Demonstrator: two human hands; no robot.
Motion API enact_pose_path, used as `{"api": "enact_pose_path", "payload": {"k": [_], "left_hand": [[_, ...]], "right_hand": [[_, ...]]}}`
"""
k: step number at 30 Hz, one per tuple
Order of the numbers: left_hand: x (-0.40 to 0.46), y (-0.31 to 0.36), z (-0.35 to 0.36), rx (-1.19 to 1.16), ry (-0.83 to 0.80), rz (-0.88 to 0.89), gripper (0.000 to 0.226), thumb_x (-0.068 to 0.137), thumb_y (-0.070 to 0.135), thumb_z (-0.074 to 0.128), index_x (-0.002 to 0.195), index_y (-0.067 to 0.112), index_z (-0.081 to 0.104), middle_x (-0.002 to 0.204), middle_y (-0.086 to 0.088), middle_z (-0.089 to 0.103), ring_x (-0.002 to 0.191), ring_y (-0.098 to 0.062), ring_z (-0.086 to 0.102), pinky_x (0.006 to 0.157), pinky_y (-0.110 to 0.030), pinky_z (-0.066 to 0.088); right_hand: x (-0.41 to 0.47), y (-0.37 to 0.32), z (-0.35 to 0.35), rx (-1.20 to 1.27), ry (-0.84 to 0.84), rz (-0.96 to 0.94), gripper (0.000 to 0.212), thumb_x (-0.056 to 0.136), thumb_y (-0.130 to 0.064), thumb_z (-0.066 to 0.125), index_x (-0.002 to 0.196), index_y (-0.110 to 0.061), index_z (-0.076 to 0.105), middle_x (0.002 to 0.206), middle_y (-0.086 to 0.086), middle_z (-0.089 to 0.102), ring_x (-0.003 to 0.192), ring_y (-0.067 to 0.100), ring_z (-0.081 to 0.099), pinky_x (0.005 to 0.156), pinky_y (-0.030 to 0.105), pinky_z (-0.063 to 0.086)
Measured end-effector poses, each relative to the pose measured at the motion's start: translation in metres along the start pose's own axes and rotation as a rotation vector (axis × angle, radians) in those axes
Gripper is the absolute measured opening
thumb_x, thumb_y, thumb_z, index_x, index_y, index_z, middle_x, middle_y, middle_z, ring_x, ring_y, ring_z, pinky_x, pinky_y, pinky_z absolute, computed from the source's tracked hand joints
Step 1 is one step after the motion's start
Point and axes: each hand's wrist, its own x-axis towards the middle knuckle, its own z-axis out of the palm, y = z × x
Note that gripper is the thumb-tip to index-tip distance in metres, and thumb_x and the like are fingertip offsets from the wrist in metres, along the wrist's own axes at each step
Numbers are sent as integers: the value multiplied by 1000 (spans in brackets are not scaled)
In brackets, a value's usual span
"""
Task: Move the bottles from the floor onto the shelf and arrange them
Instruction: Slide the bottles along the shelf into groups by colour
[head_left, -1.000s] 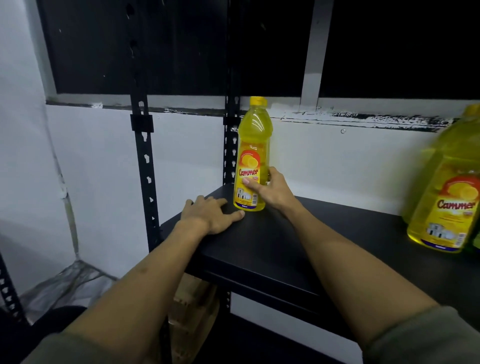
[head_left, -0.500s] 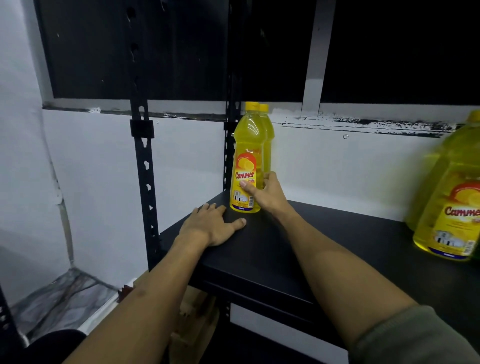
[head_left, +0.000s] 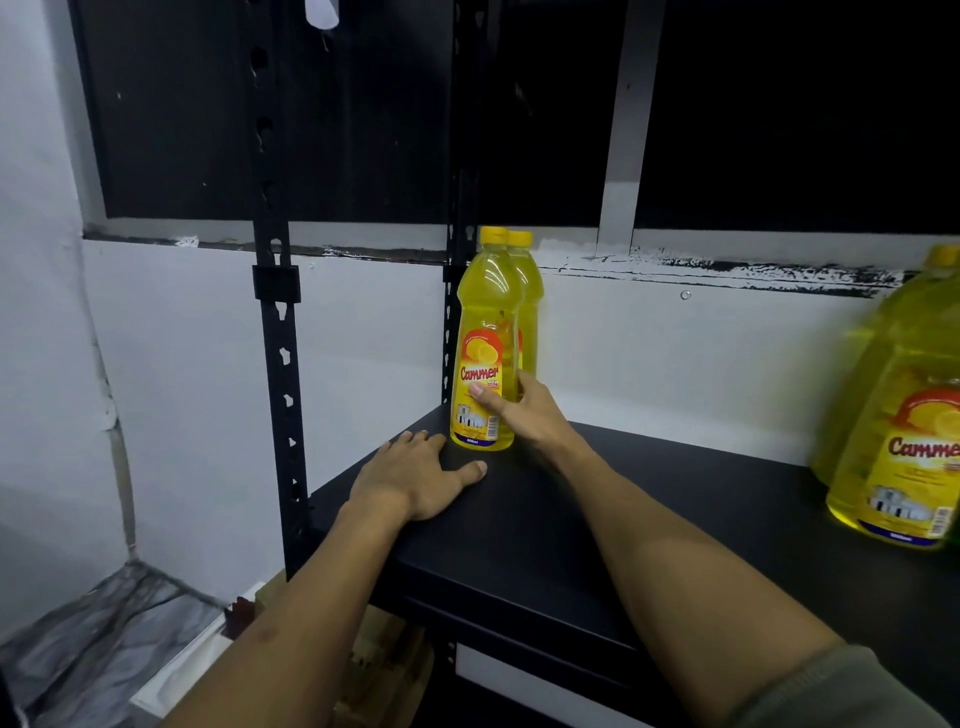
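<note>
Two slim yellow bottles standing upright at the far left corner of the shelf, front bottle almost hiding the rear bottle, apparently touching or just apart; hard to tell which. Wrapping around the lower label of the front bottle: right hand, thumb across the label, fingers curled behind, closed on it but not lifting, base sitting flat on the shelf. Probably nudging it back into line with the one behind, labels facing forward. Lying flat and spread, palm down, just left of and nearer than that bottle: left hand, holding nothing, thumb tip pointing toward the bottle's base, likely bracing the body while leaning in over the shelf edge. Standing well to the right of the right arm: large jug of the same yellow liquid, blurred, another seemingly behind it. Keeping the small ones grouped in the corner against the upright post, likely for a tidy row. Floor stock not showing here.
</note>
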Motion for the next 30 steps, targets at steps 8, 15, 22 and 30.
{"api": "enact_pose_path", "payload": {"k": [8, 15, 22, 30], "left_hand": [[-3, 1, 0, -27, 50, 5, 79, 91, 75, 42, 150, 24, 43, 153, -3, 46, 141, -24, 43, 110, -43, 38], [-23, 20, -5, -109, 428, 46, 30, 90, 50, 60, 92, 20, 67, 91, 5, 66, 91, -22, 62, 69, -32, 43], [-48, 156, 34, -664, 191, 329, 17, 88, 36, 74, 87, 20, 71, 83, 8, 72, 80, -6, 67, 82, -28, 56], [-35, 348, 91, -1054, -238, 417, 75, 89, 39, 75, 150, 23, 35, 140, -2, 54, 125, -17, 56, 103, -29, 46]], "right_hand": [[-6, 6, 5, 104, 22, 13, 58, 85, -37, 77, 135, -14, 57, 126, 5, 69, 107, 18, 70, 92, 39, 59], [-55, 0, -43, -151, 159, 65, 58, 81, -48, 78, 120, -11, 56, 105, 2, 64, 93, 13, 63, 73, 22, 49], [-164, -23, -195, -765, 550, -245, 22, 92, -25, 66, 106, -9, 61, 95, 4, 62, 87, 22, 60, 77, 38, 51], [-240, -11, -300, -576, 796, -118, 57, 92, -26, 65, 142, -9, 43, 125, 10, 59, 110, 26, 58, 93, 39, 49]]}}
